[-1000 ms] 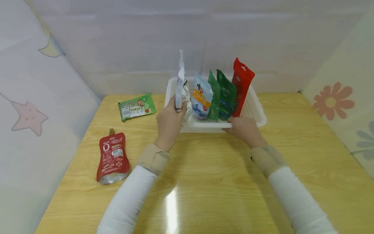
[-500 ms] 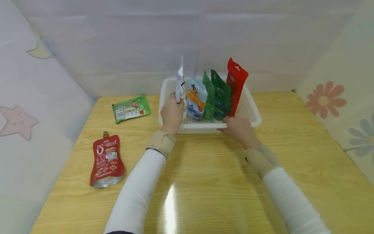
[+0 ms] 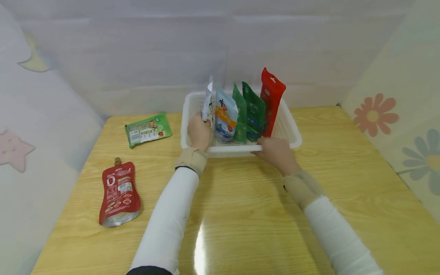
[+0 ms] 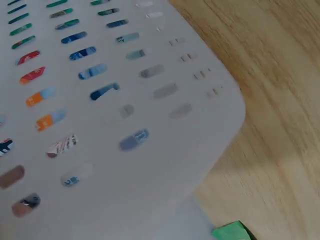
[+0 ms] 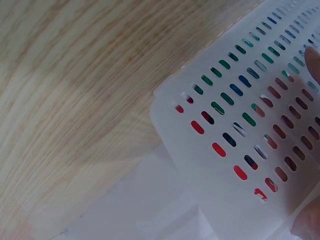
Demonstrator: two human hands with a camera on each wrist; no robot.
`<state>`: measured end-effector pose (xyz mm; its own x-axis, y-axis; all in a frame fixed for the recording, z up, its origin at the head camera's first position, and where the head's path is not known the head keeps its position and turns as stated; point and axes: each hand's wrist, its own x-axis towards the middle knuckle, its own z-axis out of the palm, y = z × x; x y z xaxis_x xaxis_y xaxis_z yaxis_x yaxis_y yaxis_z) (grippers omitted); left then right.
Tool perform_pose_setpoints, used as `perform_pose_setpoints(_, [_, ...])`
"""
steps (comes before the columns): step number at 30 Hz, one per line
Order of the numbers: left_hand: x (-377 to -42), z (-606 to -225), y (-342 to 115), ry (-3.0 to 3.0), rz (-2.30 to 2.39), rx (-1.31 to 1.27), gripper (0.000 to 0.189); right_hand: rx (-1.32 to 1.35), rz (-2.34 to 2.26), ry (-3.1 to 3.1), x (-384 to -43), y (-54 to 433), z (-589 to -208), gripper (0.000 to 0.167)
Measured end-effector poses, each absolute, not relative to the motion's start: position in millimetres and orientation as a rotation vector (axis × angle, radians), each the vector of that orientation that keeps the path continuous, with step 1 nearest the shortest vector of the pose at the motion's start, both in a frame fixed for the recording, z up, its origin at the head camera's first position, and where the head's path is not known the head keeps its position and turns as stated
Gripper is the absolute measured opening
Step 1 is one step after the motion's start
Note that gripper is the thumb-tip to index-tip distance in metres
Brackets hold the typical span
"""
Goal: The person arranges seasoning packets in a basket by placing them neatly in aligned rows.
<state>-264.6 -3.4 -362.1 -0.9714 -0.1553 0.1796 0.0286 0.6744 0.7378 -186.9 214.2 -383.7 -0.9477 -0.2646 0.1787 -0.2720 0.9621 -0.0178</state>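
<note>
A white slotted plastic basket [image 3: 293,130] stands near the back wall, holding a row of upright pouches. At its left end my left hand [image 3: 199,131] pinches a white pouch [image 3: 207,101] that stands on edge inside. Beside that are a light-blue pouch [image 3: 225,116] with an orange band, two green pouches [image 3: 253,110] and a tall red packet [image 3: 272,97]. My right hand [image 3: 276,152] grips the front rim of the basket. In the right wrist view a fingertip [image 5: 314,62] of it lies against the slotted wall. The left wrist view shows mostly the basket's outer wall [image 4: 165,165], with the left hand hidden behind it.
Left of the basket a green packet [image 3: 148,130] lies flat on the wooden table [image 3: 247,214]. Nearer the left edge lies a red spouted pouch [image 3: 120,194]. A pale wall [image 3: 137,57] rises behind, and decorated panels flank both sides.
My left hand has lowered the white pouch further into the basket. The right hand keeps its hold on the rim. The whole scene has shifted slightly left in the head view.
</note>
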Motion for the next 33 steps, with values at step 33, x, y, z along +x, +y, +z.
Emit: perform_pose_setpoints(33, [-269.3, -357.1, -11.0, -3.017, -1.428, -0.006, 0.045, 0.405, 0.086, -2.965, -188.4, 214.2, -382.8, 0.03])
